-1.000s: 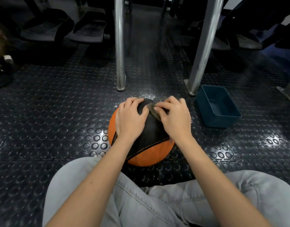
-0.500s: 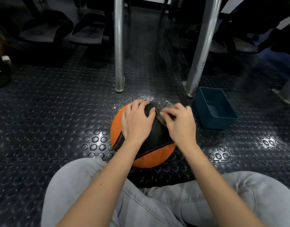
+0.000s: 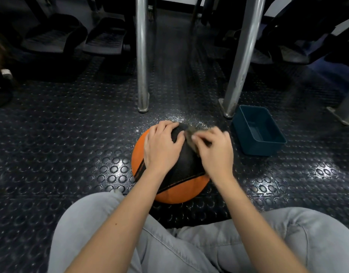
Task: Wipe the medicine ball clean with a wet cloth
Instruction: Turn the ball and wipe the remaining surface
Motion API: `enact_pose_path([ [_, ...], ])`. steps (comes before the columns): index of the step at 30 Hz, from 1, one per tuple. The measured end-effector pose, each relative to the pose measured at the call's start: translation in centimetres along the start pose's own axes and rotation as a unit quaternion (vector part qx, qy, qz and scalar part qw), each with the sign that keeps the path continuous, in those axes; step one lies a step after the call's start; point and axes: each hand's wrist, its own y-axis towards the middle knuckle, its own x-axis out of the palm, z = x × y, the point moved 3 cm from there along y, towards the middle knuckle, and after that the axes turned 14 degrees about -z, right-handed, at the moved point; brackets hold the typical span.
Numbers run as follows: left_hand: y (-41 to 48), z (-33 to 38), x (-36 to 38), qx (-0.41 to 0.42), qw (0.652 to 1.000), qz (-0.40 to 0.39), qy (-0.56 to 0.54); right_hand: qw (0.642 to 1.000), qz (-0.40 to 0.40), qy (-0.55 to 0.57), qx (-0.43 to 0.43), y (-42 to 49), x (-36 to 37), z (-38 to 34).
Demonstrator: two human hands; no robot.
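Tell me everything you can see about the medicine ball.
The medicine ball is round, with orange panels and a grainy black panel joined by seams. It sits on the studded floor before the person's legs. The left hand rests on its top; the right hand holds a cloth against its upper side.

The person wore light grey trousers of a denim-like fabric, with a stitched seam along the inner leg and creases bunched at the right knee. The left hand, right hand and both forearms were bare; the left forearm carried one small dark mole.
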Motion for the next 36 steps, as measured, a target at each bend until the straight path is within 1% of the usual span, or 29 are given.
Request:
enact_pose_path([
  [3,0.7,-0.7,-0.3,0.019,0.999,-0.030,-0.008,0.997,0.042,0.020,-0.060,-5.2,0.3,0.1],
  [5,1.1,-0.7,-0.4,0.036,0.998,-0.053,-0.007,0.995,0.054,0.028,-0.073,-5.1,0.4,1.0],
  [7,1.6,-0.5,-0.3,0.040,0.997,-0.070,-0.004,0.997,0.055,0.035,-0.050,-3.8,0.2,1.5],
  [9,1.9,-0.3,-0.2,0.036,0.997,-0.072,0.002,0.998,0.036,0.050,0.014,-1.5,0.0,2.1],
  [11,1.9,0.0,0.0,0.032,0.997,-0.063,0.008,0.997,0.005,0.019,0.072,1.0,-0.2,2.6],
  [12,1.6,0.1,0.1,0.032,0.998,-0.053,0.009,0.997,-0.001,-0.010,0.081,1.5,-0.3,2.5],
  [14,1.3,0.1,0.1,0.031,0.999,-0.034,0.004,0.997,0.005,-0.041,0.060,1.1,-0.4,1.4],
  [16,1.3,-0.2,0.0,0.024,0.999,-0.028,-0.012,0.999,0.015,-0.032,0.014,-1.1,-0.3,-0.1],
  [18,1.3,-0.6,-0.2,0.025,0.999,-0.029,-0.026,0.998,0.003,-0.052,-0.029,-3.1,-0.2,-1.0],
  [20,1.0,-0.6,-0.1,0.033,0.999,-0.032,-0.029,0.997,-0.009,-0.074,-0.038,-1.9,-0.8,-0.9],
  [22,0.5,-0.6,0.0,0.045,0.999,-0.026,-0.018,0.996,-0.024,-0.088,-0.012,0.8,-0.8,-0.5],
  [24,0.0,-0.3,0.1,0.057,0.998,-0.018,-0.009,0.994,-0.054,-0.087,0.038,3.5,-0.4,0.5],
  [25,-0.2,-0.3,0.1,0.065,0.998,-0.018,-0.005,0.994,-0.064,-0.063,0.062,4.1,-0.2,1.1],
  [27,-0.5,-0.5,0.1,0.084,0.996,-0.013,-0.003,0.996,-0.054,-0.001,0.076,3.0,-0.2,1.9],
  [30,-0.1,-1.2,-0.4,0.123,0.992,-0.014,-0.014,1.000,0.013,0.020,0.017,-2.5,-0.5,1.0],
  [32,0.5,-1.5,-0.5,0.159,0.986,-0.048,-0.029,0.999,0.026,0.023,-0.036,-6.0,-0.5,0.1],
  [34,1.2,-1.6,-0.5,0.201,0.975,-0.087,-0.044,0.997,0.024,0.001,-0.076,-6.1,-0.6,0.3],
  [35,1.3,-1.7,-0.5,0.218,0.969,-0.102,-0.045,0.997,0.020,-0.006,-0.071,-5.0,-0.8,0.8],
  [36,1.4,-1.7,-0.5,0.230,0.966,-0.112,-0.041,0.999,0.014,-0.005,-0.047,-3.4,-1.0,1.3],
])
